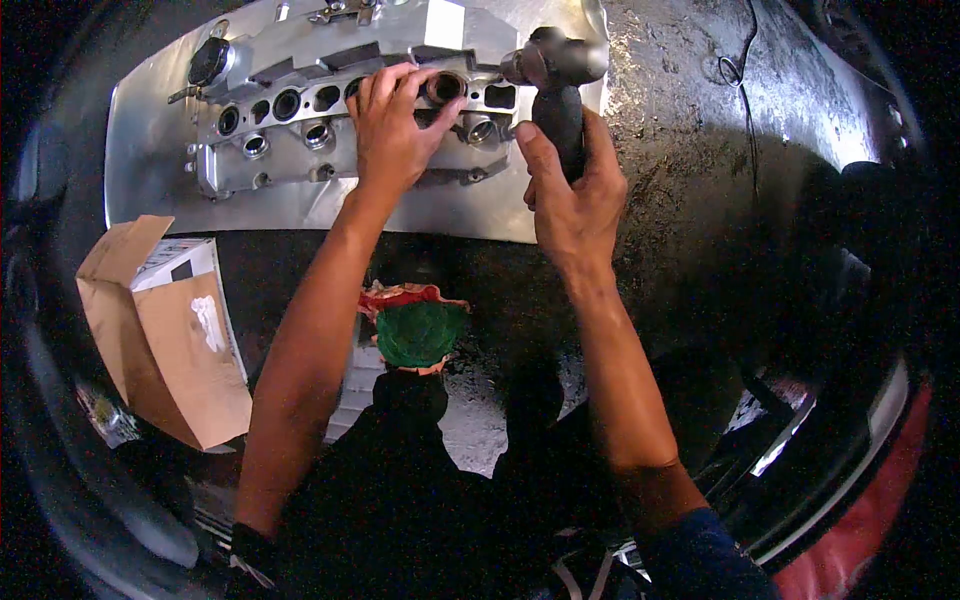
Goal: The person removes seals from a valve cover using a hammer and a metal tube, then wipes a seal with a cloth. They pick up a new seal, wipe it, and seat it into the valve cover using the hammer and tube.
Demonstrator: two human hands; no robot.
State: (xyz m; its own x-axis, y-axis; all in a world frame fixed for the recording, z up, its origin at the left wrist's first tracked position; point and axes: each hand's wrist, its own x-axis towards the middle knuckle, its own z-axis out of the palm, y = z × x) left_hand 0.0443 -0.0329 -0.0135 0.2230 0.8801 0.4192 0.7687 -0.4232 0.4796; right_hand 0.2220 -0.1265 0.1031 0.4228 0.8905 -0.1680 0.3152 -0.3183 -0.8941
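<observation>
Open cardboard box [190, 350] near your left side, your right hand [578, 200] wrapped around the hammer [558, 125] handle, your left hand [390, 135] pinching the round ring [461, 86] between thumb and fingers, left of the hammer head, on the metal cover [295, 130].

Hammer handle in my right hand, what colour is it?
The hammer handle is black, as seen in the head view.

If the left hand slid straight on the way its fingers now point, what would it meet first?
Probably the raised ledge of the metal casting, just beyond the left hand; with this one view, height and exact clearance are unclear.
</observation>
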